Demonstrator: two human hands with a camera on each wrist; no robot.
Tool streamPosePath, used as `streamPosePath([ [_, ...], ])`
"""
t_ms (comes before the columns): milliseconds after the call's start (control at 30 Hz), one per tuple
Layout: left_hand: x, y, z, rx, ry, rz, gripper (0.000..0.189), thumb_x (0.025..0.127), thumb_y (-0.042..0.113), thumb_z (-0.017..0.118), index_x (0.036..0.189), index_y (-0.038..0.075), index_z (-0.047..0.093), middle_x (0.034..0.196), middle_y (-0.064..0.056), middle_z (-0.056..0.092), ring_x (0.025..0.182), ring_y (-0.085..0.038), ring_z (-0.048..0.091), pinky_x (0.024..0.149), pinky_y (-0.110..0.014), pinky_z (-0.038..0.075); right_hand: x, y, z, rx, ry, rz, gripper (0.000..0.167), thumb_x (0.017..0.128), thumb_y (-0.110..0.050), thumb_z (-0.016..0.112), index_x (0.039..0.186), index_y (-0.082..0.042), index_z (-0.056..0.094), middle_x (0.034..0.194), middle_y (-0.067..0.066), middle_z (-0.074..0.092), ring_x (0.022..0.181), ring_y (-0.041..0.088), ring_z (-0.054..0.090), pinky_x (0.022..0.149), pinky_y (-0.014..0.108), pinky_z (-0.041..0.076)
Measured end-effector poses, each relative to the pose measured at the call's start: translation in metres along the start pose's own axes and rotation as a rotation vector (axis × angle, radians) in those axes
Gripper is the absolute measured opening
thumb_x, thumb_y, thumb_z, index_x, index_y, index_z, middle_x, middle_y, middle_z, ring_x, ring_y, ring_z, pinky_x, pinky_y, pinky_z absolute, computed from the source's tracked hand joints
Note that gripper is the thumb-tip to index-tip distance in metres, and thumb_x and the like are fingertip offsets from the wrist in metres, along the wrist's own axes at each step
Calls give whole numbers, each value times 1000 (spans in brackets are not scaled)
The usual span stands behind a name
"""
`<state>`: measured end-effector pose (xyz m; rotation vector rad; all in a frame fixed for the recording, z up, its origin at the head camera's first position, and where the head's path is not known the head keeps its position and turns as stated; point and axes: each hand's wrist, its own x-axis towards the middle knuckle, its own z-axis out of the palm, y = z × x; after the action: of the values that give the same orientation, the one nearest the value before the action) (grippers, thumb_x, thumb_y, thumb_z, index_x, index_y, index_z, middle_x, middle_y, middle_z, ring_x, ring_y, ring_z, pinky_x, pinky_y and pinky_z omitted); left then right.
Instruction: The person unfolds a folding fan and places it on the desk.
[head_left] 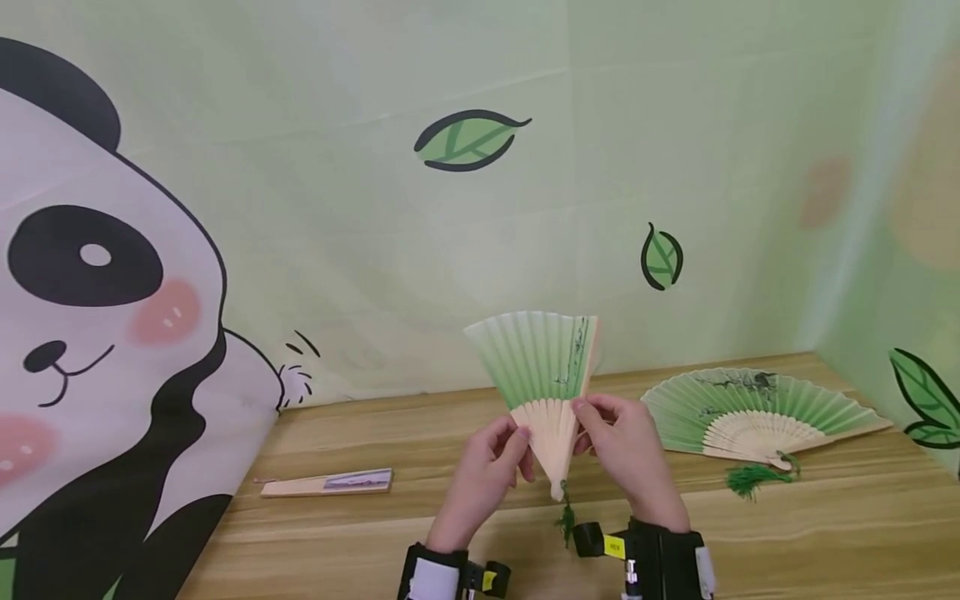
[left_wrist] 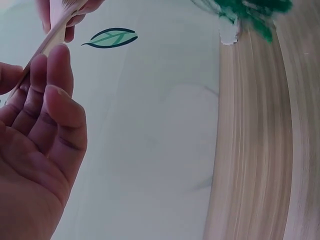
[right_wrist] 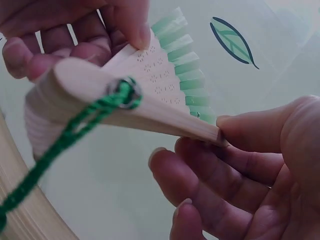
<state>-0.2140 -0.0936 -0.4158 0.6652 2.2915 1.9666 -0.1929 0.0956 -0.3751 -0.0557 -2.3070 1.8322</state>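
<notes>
In the head view a green folding fan (head_left: 536,358), partly spread, is held up above the table between both hands. My left hand (head_left: 483,471) pinches the left edge of its pale slatted ribs. The right hand (head_left: 618,442) pinches the outer rib on the right side, thumb in front. A green tassel (head_left: 566,521) hangs from the pivot. The right wrist view shows the pivot end close up, with a green cord (right_wrist: 85,115) looped through its ring and the cut-out ribs (right_wrist: 157,80) beyond.
A second green folding fan (head_left: 757,408) lies spread on the wooden table (head_left: 315,558) at the right, its tassel (head_left: 757,477) toward the front. Left of the hands lies a folded fan (head_left: 330,483) with a picture on its guard. A printed panda backdrop (head_left: 360,208) stands behind.
</notes>
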Motion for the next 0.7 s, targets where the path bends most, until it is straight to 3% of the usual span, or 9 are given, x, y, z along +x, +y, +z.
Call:
streamPosePath([
  [367, -1, -1, -6, -26, -13, -8, 22, 109, 16, 54, 110, -3, 65, 76, -8, 64, 68, -21, 64, 57, -24, 49, 0, 0, -2, 45, 69, 8, 27, 107, -13, 59, 118, 8, 71, 86, 14, 73, 63, 19, 68, 59, 25, 54],
  [500, -1, -1, -9, -95, -15, -36, 23, 107, 13, 53, 120, -4, 63, 76, -8, 66, 67, -24, 68, 56, -25, 52, 2, 1, 0, 53, 105, -7, 27, 107, -14, 59, 116, 8, 72, 90, 17, 73, 62, 19, 67, 58, 25, 54],
  [700, 0, -2, -11, -193, -37, -52, 34, 107, 11, 51, 140, 4, 54, 80, -11, 71, 67, -20, 72, 57, -29, 56, 2, 2, -1, 93, 164, 13, 29, 107, -16, 58, 117, 8, 71, 81, 11, 62, 57, 15, 60, 56, 24, 54],
])
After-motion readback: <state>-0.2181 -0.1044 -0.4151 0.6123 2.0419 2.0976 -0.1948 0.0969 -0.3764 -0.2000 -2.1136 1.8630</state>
